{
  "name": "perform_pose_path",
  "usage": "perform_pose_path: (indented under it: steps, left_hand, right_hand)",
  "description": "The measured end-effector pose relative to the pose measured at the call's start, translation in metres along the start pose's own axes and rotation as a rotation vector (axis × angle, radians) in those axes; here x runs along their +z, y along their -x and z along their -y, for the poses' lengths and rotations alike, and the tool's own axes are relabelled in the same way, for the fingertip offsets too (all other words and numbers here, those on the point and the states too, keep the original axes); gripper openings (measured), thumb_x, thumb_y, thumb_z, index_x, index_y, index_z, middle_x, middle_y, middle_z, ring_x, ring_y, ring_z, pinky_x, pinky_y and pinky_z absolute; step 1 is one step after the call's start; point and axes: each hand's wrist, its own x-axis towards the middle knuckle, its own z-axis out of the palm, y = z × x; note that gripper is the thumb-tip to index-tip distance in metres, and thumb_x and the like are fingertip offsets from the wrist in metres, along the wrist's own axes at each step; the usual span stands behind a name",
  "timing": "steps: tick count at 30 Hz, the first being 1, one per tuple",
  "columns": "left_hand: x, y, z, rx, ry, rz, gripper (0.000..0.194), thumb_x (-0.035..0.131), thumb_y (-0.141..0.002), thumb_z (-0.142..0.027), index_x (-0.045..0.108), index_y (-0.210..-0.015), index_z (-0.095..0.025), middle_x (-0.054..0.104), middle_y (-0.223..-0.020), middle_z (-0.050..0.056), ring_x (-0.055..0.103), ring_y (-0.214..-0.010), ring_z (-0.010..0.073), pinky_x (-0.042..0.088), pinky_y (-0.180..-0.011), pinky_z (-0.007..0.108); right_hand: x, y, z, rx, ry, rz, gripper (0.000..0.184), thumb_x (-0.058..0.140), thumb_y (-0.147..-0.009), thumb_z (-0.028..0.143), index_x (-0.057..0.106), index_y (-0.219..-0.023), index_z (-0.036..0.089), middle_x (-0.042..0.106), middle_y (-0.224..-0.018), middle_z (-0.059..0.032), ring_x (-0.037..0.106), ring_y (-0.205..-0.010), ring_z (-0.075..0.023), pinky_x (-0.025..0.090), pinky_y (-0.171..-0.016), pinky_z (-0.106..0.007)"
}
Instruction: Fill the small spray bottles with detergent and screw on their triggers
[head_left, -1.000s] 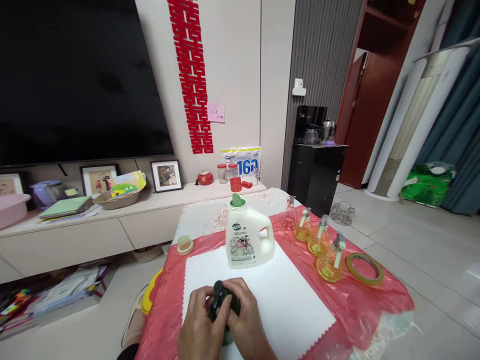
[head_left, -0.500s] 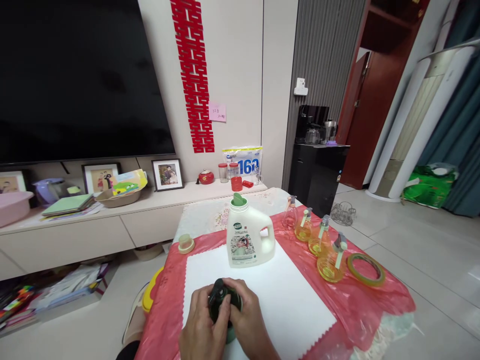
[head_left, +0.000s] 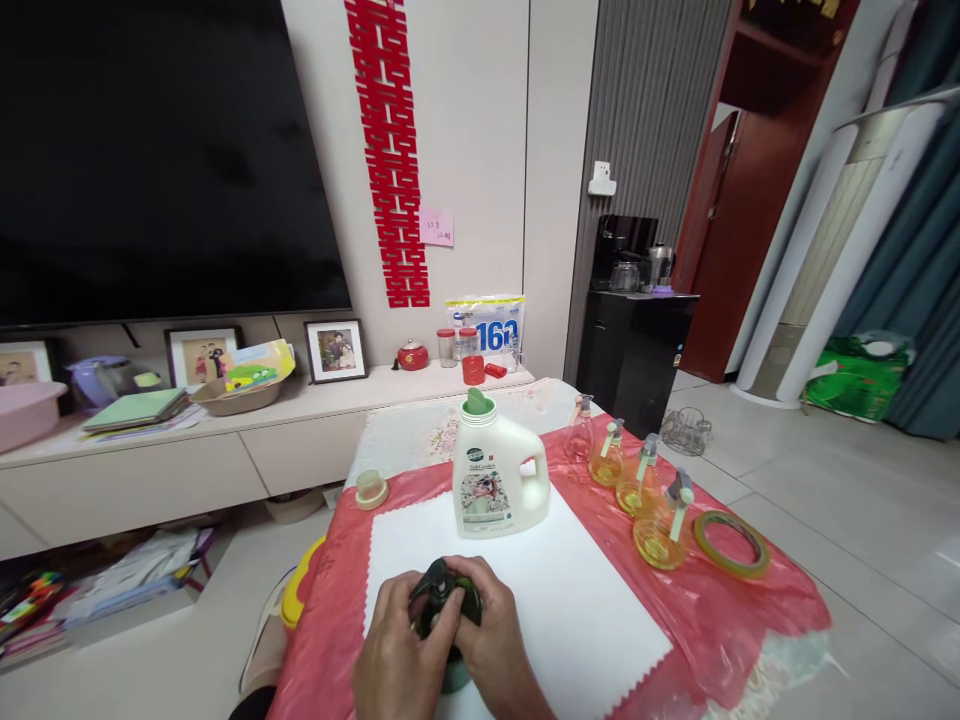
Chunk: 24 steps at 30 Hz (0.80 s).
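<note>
A dark green pump bottle (head_left: 444, 598) stands low at the front of the white sheet (head_left: 592, 600), partly hidden by my fingers. My left hand (head_left: 403, 635) is closed around its left side near the black pump head. My right hand (head_left: 491, 625) grips it from the right, the thumb close to the pump. Just beyond my hands stands an uncapped white detergent jug (head_left: 491, 470) with a green pouring spout and a handle on its right. Its pale cap (head_left: 370, 488) lies to the left on the red plastic sheet (head_left: 337, 590).
Several clear pump bottles (head_left: 660, 520), most holding yellow liquid, stand in a row at the right. Beside the nearest one lies a roll of tape (head_left: 730, 543). A low cabinet (head_left: 300, 430) with jars and picture frames runs behind the table.
The pump head has turned slightly, its nozzle now pointing more to the left. Both hands stay around the pump bottle; the jug and other bottles have not moved.
</note>
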Motion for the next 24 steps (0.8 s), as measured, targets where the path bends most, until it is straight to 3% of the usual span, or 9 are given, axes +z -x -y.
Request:
perform_pose_path:
  steps: [7,12,15,20,24]
  left_hand:
    - [0.000,0.000,0.001,-0.070,0.072,0.037,0.036,0.060,-0.075,-0.056,0.063,-0.095,-0.027,0.077,-0.095,0.003,0.074,-0.095,0.0291,0.053,-0.073,0.035]
    - [-0.002,-0.006,0.008,-0.003,0.125,0.050,0.035,0.064,-0.073,-0.057,0.067,-0.092,-0.027,0.078,-0.092,0.003,0.075,-0.091,0.0286,0.057,-0.074,0.034]
    - [-0.004,-0.010,0.012,0.012,0.126,0.095,0.038,0.067,-0.070,-0.058,0.069,-0.091,-0.026,0.079,-0.093,0.004,0.076,-0.092,0.0292,0.059,-0.072,0.034]
    - [-0.005,-0.007,0.009,-0.035,0.085,0.070,0.040,0.064,-0.072,-0.059,0.068,-0.094,-0.026,0.079,-0.094,0.005,0.076,-0.092,0.0303,0.058,-0.071,0.036]
    - [-0.005,-0.004,0.005,-0.016,0.062,0.061,0.043,0.065,-0.071,-0.060,0.067,-0.096,-0.025,0.079,-0.100,0.007,0.074,-0.096,0.0324,0.058,-0.074,0.040]
  right_hand:
    - [-0.002,0.002,-0.001,0.041,-0.019,-0.009,0.044,0.066,-0.075,0.025,0.068,-0.118,0.020,0.065,-0.113,-0.0064,0.063,-0.108,-0.0203,0.050,-0.096,-0.030]
    - [-0.002,0.000,-0.003,0.102,-0.082,-0.030,0.051,0.069,-0.072,0.026,0.066,-0.122,0.019,0.066,-0.113,-0.0078,0.063,-0.108,-0.0236,0.052,-0.094,-0.033]
    - [-0.001,0.003,-0.006,0.052,-0.012,-0.023,0.049,0.064,-0.077,0.024,0.064,-0.126,0.021,0.065,-0.116,-0.0073,0.063,-0.110,-0.0224,0.051,-0.098,-0.035]
    - [0.007,0.017,-0.020,-0.187,0.267,-0.055,0.060,0.058,-0.081,0.019,0.052,-0.141,0.020,0.054,-0.134,-0.0108,0.050,-0.128,-0.0236,0.042,-0.113,-0.041]
    - [0.014,0.028,-0.032,-0.173,0.404,-0.117,0.079,0.062,-0.081,0.029,0.034,-0.152,0.010,0.040,-0.147,-0.0178,0.038,-0.139,-0.0286,0.035,-0.118,-0.047]
